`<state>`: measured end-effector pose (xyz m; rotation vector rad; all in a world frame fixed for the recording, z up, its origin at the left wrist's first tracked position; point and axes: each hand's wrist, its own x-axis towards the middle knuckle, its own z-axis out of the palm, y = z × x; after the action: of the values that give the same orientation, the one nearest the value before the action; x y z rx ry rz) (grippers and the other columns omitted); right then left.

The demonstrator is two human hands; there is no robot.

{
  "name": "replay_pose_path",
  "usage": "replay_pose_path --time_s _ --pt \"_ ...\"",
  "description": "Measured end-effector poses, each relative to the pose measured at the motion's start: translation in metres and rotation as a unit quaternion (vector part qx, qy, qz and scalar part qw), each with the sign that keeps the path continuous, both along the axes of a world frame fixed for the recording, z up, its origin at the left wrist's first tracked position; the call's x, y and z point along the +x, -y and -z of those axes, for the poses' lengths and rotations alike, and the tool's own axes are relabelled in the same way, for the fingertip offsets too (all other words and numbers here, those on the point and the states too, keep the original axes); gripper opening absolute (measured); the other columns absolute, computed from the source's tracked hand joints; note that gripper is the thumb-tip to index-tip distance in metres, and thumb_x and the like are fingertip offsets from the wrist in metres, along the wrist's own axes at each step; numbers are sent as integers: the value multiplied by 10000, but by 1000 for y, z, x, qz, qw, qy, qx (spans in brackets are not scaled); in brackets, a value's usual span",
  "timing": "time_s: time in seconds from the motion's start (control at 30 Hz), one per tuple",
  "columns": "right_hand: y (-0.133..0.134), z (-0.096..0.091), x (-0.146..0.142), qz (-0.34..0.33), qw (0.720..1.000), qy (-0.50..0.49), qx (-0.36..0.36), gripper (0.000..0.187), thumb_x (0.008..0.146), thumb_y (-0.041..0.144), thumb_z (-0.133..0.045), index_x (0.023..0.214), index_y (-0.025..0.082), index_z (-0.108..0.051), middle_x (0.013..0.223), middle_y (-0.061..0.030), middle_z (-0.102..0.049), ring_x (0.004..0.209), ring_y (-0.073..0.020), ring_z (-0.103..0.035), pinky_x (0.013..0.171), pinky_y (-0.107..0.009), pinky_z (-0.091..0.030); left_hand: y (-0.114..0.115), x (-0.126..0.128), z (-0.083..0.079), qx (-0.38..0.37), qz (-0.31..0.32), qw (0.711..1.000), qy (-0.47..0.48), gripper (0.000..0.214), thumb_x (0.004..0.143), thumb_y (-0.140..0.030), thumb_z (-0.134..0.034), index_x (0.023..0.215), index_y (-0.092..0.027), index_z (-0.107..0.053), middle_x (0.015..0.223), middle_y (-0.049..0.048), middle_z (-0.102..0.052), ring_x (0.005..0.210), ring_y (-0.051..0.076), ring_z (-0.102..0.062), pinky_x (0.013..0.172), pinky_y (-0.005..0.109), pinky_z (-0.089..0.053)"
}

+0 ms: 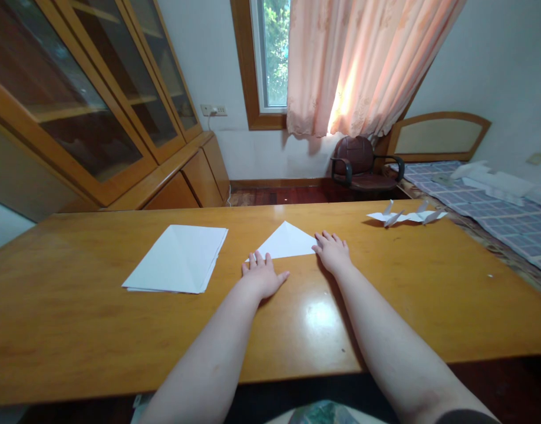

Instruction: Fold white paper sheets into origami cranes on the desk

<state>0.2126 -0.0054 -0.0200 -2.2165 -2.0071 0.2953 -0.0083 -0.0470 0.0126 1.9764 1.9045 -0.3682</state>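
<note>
- Palms flat: left hand (261,275) and right hand (333,252) lie open, clamping nothing, fingertips at the lower corners of a folded paper triangle (286,241).
- It lies on a wooden table (53,330); probably light, floppy, best pinched at a corner.
- Paper stack (177,259) to the left, origami figure (405,213) to the right.

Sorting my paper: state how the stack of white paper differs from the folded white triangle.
The stack of white paper is several sheets thick and rectangular, while the folded white triangle is thin and pointed. The stack lies apart from the hands; the triangle has the left hand and right hand at its near corners. Both lie flat on the wooden table.
</note>
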Motion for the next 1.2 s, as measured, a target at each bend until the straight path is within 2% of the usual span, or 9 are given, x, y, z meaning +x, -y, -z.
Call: replay_pose_path --time_s 0.13,0.3,0.5,0.63,0.83,0.93,1.03,1.2 --pt "0 1 1 -1 1000 3 0 500 919 476 -401 1398 333 -407 1516 -23 -323 1379 -308 -250 1078 -587 -193 -2 -5 -2 -4 -68 997 -19 986 798 -714 -319 1470 -1 -206 1523 278 -99 1418 403 -65 1085 613 -169" --pt "0 0 0 4 1000 2 -11 516 919 500 -383 1410 342 -392 1528 -26 -297 1387 -299 -232 1093 -556 -174 -7 -6 4 23 -89 995 -31 1027 791 -718 -321 1443 70 -223 1510 292 -127 1416 391 -89 1129 530 -147" --pt "-5 0 5 128 991 -1 -30 629 913 542 -348 1470 255 -304 1556 -100 -205 1417 -351 -119 1099 -572 -105 -17 -13 14 34 -72 995 -52 1024 804 -713 -238 1468 56 -108 1540 229 -9 1431 332 33 1154 499 -47" --pt "-8 2 10 142 989 -10 -31 622 914 536 -339 1471 262 -300 1559 -83 -201 1421 -342 -113 1104 -571 -97 -23 -20 16 48 -98 992 -62 1041 793 -727 -222 1466 61 -123 1540 234 -28 1433 336 16 1150 516 -56" --pt "-7 2 11 129 991 -25 -4 602 903 505 -394 1432 217 -384 1535 -126 -253 1406 -363 -158 1088 -598 -124 -24 -20 13 119 -129 982 -69 964 796 -683 -348 1436 34 -278 1515 279 -159 1423 386 -76 1132 545 -106" --pt "-8 3 10 96 993 -45 43 534 908 417 -424 1371 152 -460 1490 -153 -337 1382 -323 -247 1100 -515 -189 -28 -17 14 175 -63 983 -11 810 850 -549 -401 1458 -33 -258 1521 245 -205 1418 375 -147 1109 583 -147" --pt "-9 5 7 24 992 -85 95 528 912 370 -430 1374 114 -441 1436 -151 -425 1320 -254 -370 1075 -380 -278 -34 -15 17 191 9 980 52 701 876 -442 -439 1468 -119 -246 1494 191 -326 1391 321 -264 1102 570 -194" --pt "-6 1 4 -45 991 -92 83 542 827 397 -579 1296 130 -529 1244 -138 -604 1160 -257 -517 987 -340 -361 -41 -16 18 219 1 972 83 695 847 -400 -545 1442 -144 -290 1360 182 -507 1277 307 -438 1085 541 -243"
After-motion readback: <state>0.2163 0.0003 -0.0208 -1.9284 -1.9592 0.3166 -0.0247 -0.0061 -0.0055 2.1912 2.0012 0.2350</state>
